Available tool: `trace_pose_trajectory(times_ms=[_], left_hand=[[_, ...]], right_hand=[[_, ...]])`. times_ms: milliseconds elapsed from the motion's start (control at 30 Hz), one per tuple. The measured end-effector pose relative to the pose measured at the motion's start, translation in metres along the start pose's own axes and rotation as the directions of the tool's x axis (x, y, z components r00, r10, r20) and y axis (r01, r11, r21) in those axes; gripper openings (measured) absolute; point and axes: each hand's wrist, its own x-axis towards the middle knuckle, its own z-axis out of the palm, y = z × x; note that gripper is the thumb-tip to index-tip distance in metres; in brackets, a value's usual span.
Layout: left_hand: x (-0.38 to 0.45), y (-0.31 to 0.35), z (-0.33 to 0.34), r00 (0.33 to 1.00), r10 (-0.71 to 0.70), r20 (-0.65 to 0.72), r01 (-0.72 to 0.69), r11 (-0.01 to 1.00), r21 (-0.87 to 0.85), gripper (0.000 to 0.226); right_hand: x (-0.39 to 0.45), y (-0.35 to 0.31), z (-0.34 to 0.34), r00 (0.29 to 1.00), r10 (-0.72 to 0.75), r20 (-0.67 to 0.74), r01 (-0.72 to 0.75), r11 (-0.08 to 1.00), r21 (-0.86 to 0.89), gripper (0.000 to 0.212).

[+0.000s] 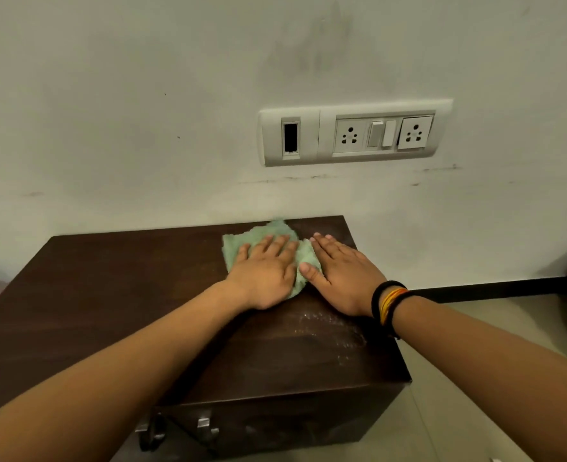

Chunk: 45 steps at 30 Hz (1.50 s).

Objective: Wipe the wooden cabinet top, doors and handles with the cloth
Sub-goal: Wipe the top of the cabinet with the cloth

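A dark wooden cabinet (109, 295) stands against the wall, seen from above. A pale green cloth (262, 233) lies crumpled on the far right part of its top. My left hand (265, 271) presses flat on the cloth, fingers spread. My right hand (342, 275) lies flat beside it, thumb and palm edge on the cloth's right side. A pale dusty smear (335, 331) marks the top near my right wrist. Two metal handles (205, 426) show on the cabinet front at the bottom; the doors are mostly hidden.
A white switch and socket plate (355, 133) is set in the scuffed wall above the cabinet. A dark skirting strip (492, 288) runs along the floor to the right. Pale floor tiles (458, 411) lie right of the cabinet. Black and orange bands (388, 303) circle my right wrist.
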Motion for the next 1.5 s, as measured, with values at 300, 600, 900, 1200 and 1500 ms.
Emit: trace_pose_trajectory(times_ms=[300,600,900,1200,1500], left_hand=[[0.018,-0.01,-0.005,0.998,-0.058,-0.04,0.059,0.998,0.016,0.059],[0.04,0.014,-0.009,1.0,0.027,-0.013,-0.027,1.0,0.01,0.059],[0.045,0.037,-0.005,0.991,0.133,-0.015,-0.132,0.991,0.029,0.059],[0.021,0.065,0.001,0.97,0.241,-0.013,-0.241,0.97,0.018,0.059],[-0.01,0.078,0.014,0.992,0.107,-0.06,-0.105,0.994,0.026,0.065]], right_hand=[[-0.002,0.01,0.0,0.999,0.042,-0.009,-0.042,0.999,-0.004,0.085],[-0.014,0.023,0.0,0.997,0.069,-0.018,-0.067,0.996,0.057,0.084],[-0.018,0.028,0.003,0.994,0.106,-0.042,-0.097,0.982,0.163,0.088],[-0.021,0.037,0.016,0.982,0.173,-0.069,-0.118,0.862,0.492,0.096],[-0.04,0.039,0.021,0.986,0.161,-0.041,-0.107,0.804,0.584,0.087]])
